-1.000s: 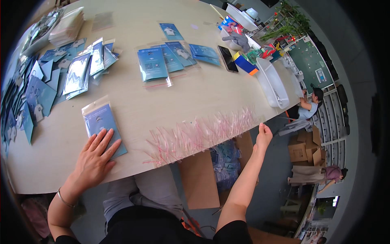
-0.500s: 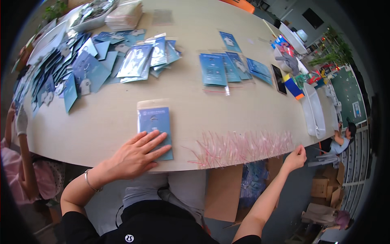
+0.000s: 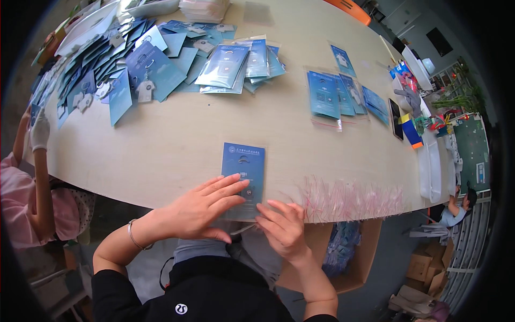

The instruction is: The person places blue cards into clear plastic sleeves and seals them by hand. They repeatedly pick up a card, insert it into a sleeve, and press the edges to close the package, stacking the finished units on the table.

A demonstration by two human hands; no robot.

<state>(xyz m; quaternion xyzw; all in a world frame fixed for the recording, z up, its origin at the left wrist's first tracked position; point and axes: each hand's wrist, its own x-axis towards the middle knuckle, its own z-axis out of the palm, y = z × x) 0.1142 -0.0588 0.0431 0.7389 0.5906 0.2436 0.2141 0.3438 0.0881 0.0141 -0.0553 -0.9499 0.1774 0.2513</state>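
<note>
A blue printed card in a clear plastic bag lies flat near the table's front edge. My left hand rests over its lower left part, fingers spread and thumb apart. At the lower right corner is my right hand, its fingers bent but separate; I make out nothing held in it. Just right of that hand, a row of thin clear strips with pink-red edges hangs along the table edge. Where the hands cover the bag's lower end, its details are hidden.
Bagged blue cards are stacked beyond, beside loose cards with white shirt-shaped keyrings. More bagged cards lie right, near a phone and white tray. An open carton stands below; a co-worker's gloved hand is left.
My right hand has come left from the far end of the strips to the bag. The view has shifted, and the clear flap above the card no longer shows.
</note>
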